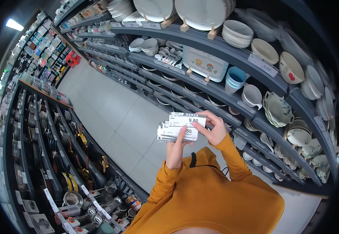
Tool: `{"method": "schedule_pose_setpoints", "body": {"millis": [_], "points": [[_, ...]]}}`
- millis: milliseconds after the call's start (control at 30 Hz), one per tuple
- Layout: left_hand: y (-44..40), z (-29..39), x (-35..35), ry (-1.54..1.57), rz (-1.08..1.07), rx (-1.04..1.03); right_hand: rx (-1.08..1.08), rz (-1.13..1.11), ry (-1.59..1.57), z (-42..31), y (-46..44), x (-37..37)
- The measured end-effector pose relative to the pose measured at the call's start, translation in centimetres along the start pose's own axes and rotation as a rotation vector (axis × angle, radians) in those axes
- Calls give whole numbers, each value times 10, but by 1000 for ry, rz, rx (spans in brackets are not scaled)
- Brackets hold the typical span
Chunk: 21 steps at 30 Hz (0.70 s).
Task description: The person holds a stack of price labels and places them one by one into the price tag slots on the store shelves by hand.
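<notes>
Kitchen-tool shelves [96, 201] over here, then tiled floor [103, 101], and above it the left hand [174, 153] has its grip clamped on a stack of price labels [170, 133]. Right hand [215, 131] is pinching the 9.80 label [178, 119], dish shelves [216, 44] beyond.

Dark grey shelf [224, 94] with blue cups [236, 76], white cup [251, 96] and floral bowls [277, 109].

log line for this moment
left hand: holding stack of white rectangular price labels; right hand: gripping label marked 9.80; place: grey-tiled aisle
</notes>
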<state>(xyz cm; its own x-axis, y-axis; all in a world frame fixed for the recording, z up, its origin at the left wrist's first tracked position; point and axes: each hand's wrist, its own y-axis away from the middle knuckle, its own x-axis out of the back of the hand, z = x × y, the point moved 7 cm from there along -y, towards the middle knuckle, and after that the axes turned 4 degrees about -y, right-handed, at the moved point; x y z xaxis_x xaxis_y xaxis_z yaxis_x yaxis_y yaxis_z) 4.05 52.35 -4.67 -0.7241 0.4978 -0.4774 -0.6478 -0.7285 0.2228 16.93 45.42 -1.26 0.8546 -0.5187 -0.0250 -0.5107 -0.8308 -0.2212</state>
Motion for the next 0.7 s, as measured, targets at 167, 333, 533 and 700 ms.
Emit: {"method": "schedule_pose_setpoints", "body": {"millis": [167,333,533,700], "points": [[-26,10,16,6,33,22,-39,-14,12,17,-30,-11],[-48,23,36,8,12,36,-45,9,5,23,-53,-29],[-70,50,79,7,-54,62,-89,43,9,28,-75,-75],[-91,91,144,4,-104,80,-96,88,-3,37,-102,-149]]}}
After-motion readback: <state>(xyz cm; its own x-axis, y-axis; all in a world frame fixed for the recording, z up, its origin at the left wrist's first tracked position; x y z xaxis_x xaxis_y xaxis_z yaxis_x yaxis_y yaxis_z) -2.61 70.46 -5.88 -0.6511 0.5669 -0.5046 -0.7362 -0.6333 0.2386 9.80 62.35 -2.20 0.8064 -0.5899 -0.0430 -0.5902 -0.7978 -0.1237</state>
